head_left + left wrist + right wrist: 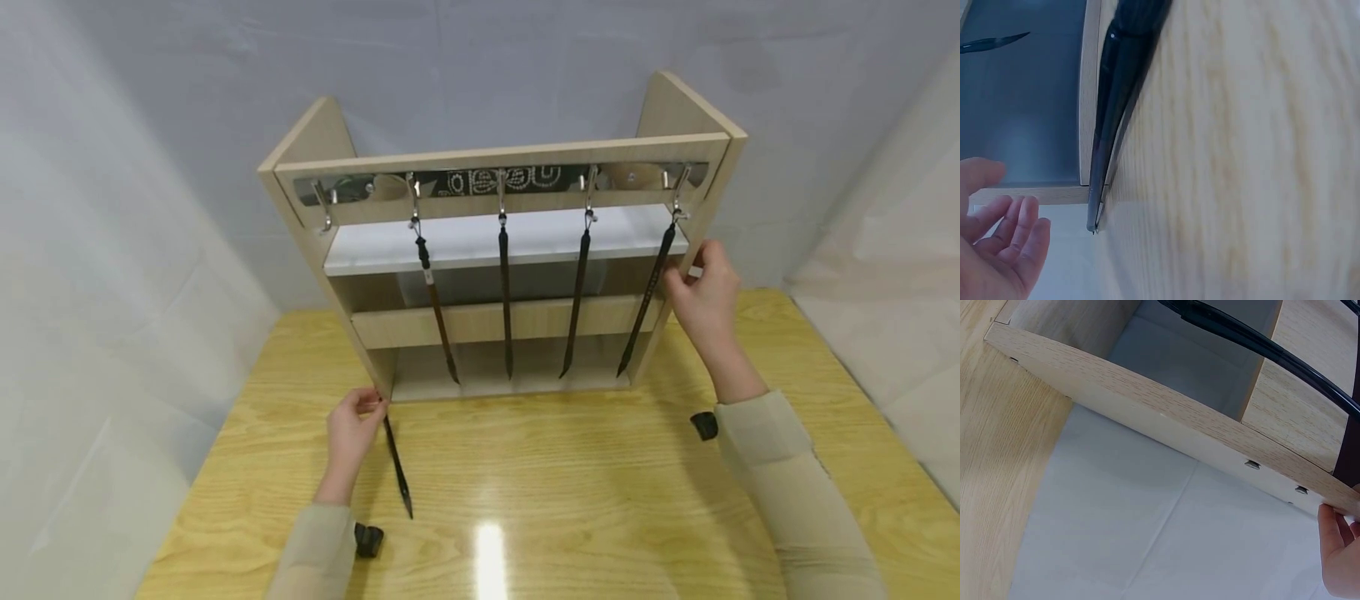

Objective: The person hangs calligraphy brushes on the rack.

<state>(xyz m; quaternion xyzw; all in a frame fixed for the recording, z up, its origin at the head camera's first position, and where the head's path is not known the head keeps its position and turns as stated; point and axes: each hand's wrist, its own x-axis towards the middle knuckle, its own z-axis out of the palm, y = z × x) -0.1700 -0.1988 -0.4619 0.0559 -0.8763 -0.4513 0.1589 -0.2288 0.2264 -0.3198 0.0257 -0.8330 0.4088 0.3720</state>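
A black-handled calligraphy brush (397, 467) lies on the table, its tip toward me. Beside its far end is my left hand (354, 429); in the left wrist view the loosely bent fingers (1035, 240) are apart from the brush (1116, 94). My right hand (708, 292) grips the right side panel (1166, 406) of a light wooden rack (465, 325), thumb at the front edge. Several calligraphy brushes, among them a brown-handled one (438, 312) and a dark one (647, 300), hang by loops from the rack's metal hooks. Nothing hangs on the leftmost hook (322, 207).
The rack stands on a yellow wood-grain table (570, 483), with a white shelf (465, 242) behind the hanging brushes. Pale sheeting (480, 75) surrounds the table at the back and sides. Small black devices (367, 540) sit at both wrists.
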